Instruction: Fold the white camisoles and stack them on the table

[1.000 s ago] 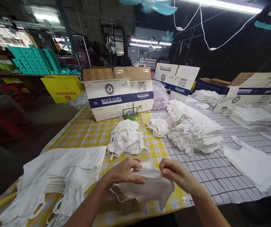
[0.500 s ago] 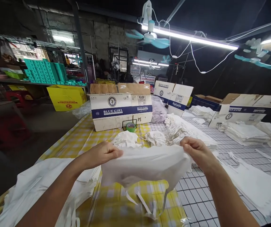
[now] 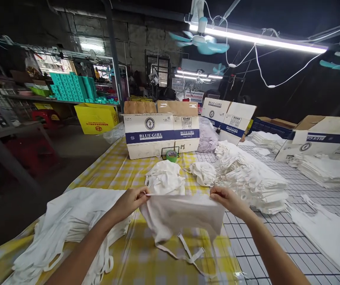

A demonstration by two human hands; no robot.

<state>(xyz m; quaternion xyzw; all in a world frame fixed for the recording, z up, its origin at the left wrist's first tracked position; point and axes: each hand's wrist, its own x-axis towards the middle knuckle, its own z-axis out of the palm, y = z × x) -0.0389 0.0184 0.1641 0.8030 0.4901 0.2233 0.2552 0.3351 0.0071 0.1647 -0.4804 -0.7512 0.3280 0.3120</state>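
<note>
Here, both grips pinch one garment.

at six o'clock, a white strapped cloth garment partly hides a crumpled white heap; at nine, a dark-red shape blurs.

Both arms are reaching forward, sleeves not showing. Bare left forearm is slanting up and rightward from the lower edge of view; bare right forearm is slanting up and leftward, the pair converging. Bare left hand is pinching, thumb pressing against curled fingers. Bare right hand is mirroring this grip, fingers likewise curling toward the thumb. The hands are staying well apart at about equal height, fingertips pointing inward. Both wrists are bending only slightly.
</note>
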